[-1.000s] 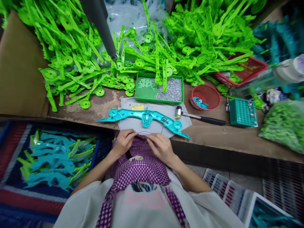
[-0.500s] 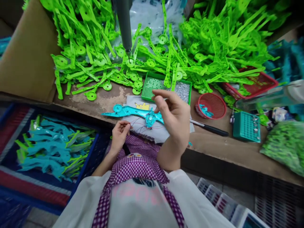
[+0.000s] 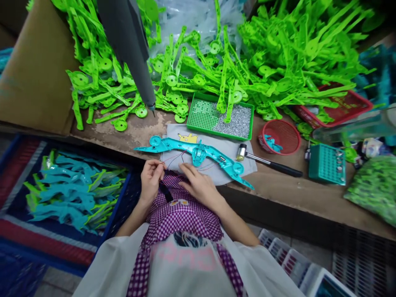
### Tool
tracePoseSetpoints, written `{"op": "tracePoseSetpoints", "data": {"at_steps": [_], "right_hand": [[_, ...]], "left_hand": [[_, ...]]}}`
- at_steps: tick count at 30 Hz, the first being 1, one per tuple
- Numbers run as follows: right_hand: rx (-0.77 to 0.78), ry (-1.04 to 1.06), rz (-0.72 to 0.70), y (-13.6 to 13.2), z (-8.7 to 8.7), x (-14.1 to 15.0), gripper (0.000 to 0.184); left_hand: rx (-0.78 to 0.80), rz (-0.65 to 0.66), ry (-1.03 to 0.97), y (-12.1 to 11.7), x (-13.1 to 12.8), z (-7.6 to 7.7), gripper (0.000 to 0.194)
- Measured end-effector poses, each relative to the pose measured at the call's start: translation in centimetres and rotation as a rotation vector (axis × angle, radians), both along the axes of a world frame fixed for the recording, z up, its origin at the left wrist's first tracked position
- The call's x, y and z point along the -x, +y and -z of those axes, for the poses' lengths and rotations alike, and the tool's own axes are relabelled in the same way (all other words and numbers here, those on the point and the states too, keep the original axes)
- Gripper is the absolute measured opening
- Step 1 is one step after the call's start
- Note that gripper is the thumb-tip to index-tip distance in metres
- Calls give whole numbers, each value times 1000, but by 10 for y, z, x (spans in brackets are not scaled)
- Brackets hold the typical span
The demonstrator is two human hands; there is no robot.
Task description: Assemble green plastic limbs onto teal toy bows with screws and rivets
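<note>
A turquoise plastic bow-shaped part point(image 3: 213, 154) lies on a grey cloth point(image 3: 244, 175) printed with a yellow figure. Thin dark and red wires point(image 3: 182, 154) trail from its middle toward my hands. My left hand point(image 3: 151, 181) is closed in a pinch on the wires, just below the part's left arm. Close by, my right hand point(image 3: 199, 183) is palm down below the part's middle, its fingers stretched out and slightly apart. A hammer point(image 3: 272, 165) with a metal head and black handle rests on the cloth's right edge. Above the part's left end hangs a grey powered screwdriver point(image 3: 136, 62).
Bright green plastic arms point(image 3: 278, 70) are heaped along the back. Before them sit a green basket point(image 3: 201, 119) of small metal pieces, a red basket point(image 3: 291, 150) with turquoise bits and a teal block point(image 3: 326, 165). At lower left, a blue crate point(image 3: 119, 202) holds turquoise and green parts.
My right hand has come down from above the part's right half to beside the wires. The hanging screwdriver has swung left and nearer. My left hand stays at the wires.
</note>
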State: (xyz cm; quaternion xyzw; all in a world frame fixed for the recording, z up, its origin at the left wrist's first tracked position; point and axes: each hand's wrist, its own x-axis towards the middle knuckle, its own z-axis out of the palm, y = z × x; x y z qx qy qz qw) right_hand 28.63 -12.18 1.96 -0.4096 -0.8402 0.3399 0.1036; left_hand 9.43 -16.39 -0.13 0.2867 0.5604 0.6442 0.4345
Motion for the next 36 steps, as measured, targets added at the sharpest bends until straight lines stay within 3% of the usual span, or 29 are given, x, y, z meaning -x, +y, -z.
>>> {"op": "tracePoseSetpoints", "data": {"at_steps": [3,8,12,15,17,20,23,25,26,28,29,30,31,33,35,36], "right_hand": [[37,105,50,2,6,2,24],[217,694,564,19,-8,-32,25],[246,1211,903,38,-23,-64,27],[367,1508,1028,53,-34,-96,27],[484,1650,1067,60,-43,-121,30],[517,1767,1169,67,-54,-163,38],[319,1648,1299,68,-54,-198,45],[135,1365,1322,64,-47,-220,41],[145,1157,1295,62,-43,-232,41],[419,704,1133,57,-37,-257,51],[575,543,1029,56,-38,-269,56],[625,487,929,55,-40,-279,57],[567,515,875,54,-45,-285,53],[232,684,862,55,-59,-277,41],[-144,774,891,56,-72,-237,29],[-255,717,876,57,-74,-206,24]], "left_hand": [[-28,-53,-12,4,4,-17,30],[-145,-224,-102,21,32,-51,30],[-202,-164,-187,45,39,-80,20],[-226,-46,-303,68,29,-97,12],[-226,25,-389,81,22,-101,15],[-201,69,-476,87,21,-89,22],[-130,104,-555,80,26,-69,24],[-39,175,-615,73,30,-59,23],[14,220,-634,70,32,-56,21],[105,313,-639,69,36,-55,17],[134,352,-624,70,38,-56,14],[149,385,-600,71,39,-58,12],[154,413,-571,74,39,-60,10],[149,470,-513,77,35,-62,10],[129,547,-464,77,25,-62,12],[114,591,-446,75,17,-61,13]]}}
